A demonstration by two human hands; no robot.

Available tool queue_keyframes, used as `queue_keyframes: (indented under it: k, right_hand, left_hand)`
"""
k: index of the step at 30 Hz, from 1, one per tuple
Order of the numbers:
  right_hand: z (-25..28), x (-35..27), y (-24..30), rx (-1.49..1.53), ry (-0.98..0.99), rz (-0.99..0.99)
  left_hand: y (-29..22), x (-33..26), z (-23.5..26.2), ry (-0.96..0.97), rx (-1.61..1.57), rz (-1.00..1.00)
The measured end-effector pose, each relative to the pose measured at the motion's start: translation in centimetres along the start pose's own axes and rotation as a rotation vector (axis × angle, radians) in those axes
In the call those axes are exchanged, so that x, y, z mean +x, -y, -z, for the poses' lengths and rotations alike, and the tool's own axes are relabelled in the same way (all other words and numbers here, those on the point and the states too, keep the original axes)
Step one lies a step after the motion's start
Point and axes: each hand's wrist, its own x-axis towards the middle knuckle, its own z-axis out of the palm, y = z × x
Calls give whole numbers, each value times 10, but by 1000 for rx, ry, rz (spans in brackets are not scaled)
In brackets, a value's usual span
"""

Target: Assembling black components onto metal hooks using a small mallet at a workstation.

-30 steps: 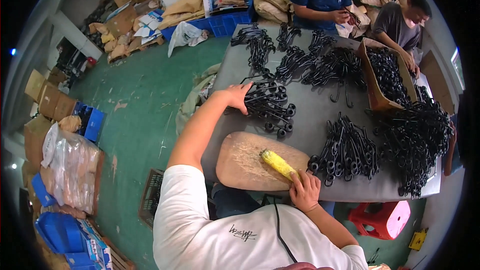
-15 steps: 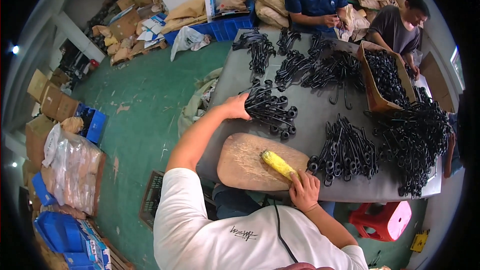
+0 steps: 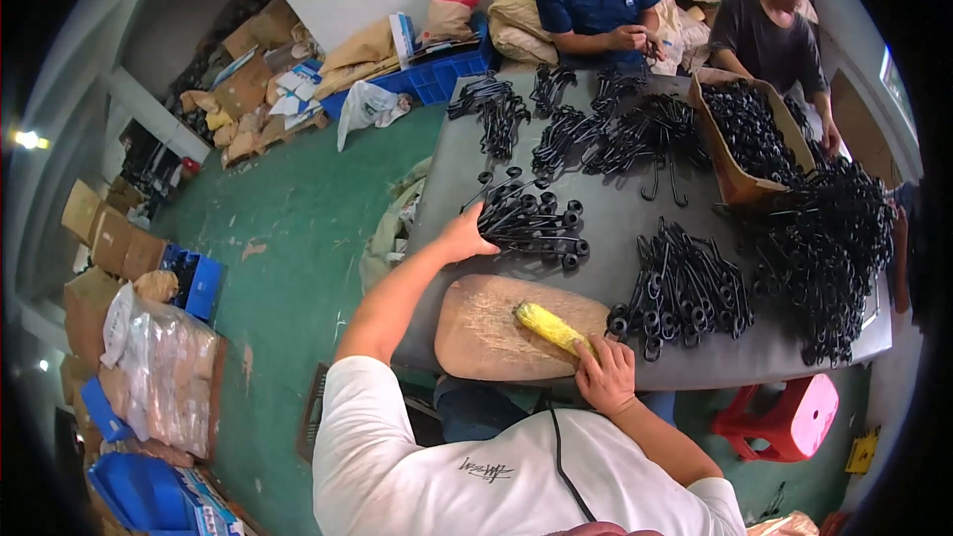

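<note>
My left hand (image 3: pixel 469 238) is closed around the left ends of a bundle of black hooks (image 3: pixel 541 223), thin rods with round knobs or loops at their ends. The bundle lies on the grey tabletop, knobs fanned out to the right. Below it sits a worn wooden board (image 3: pixel 476 337) with rounded corners. My right hand (image 3: pixel 607 375) holds the near end of a yellow-wrapped stick (image 3: pixel 546 325), which slants across the board. Its fingers partly hide that end. Just right of this hand lies another pile of black hooks (image 3: pixel 685 288).
More hook bundles (image 3: pixel 566 139) cover the table's far side. An open cardboard box (image 3: pixel 730 164) of black parts stands at the right, beside a tall heap of hooks (image 3: pixel 829 258). Two co-workers (image 3: pixel 596 0) are across the table. A red stool (image 3: pixel 784 417) stands at the near right.
My left hand has shifted slightly down and left against the hook bundle, whose knobs have moved a little. My right hand stays on the yellow stick. The whole view has turned slightly.
</note>
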Motion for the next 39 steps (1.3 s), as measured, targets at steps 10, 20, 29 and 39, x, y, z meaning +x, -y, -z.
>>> queue_keyframes:
  k: [10,20,29,39]
  right_hand:
    - [-2,0,1,8,9,23]
    - [0,0,1,133,126,-53]
    - [1,-9,-1,47,-32,22]
    - [0,-9,-6,72,-66,51]
  left_hand:
    - [-14,-14,-1,-96,-136,152]
    - [-49,-13,-7,-84,139,232]
    - [-34,-13,-32,-317,111,213]
    - [-33,-13,-34,-391,-1,229]
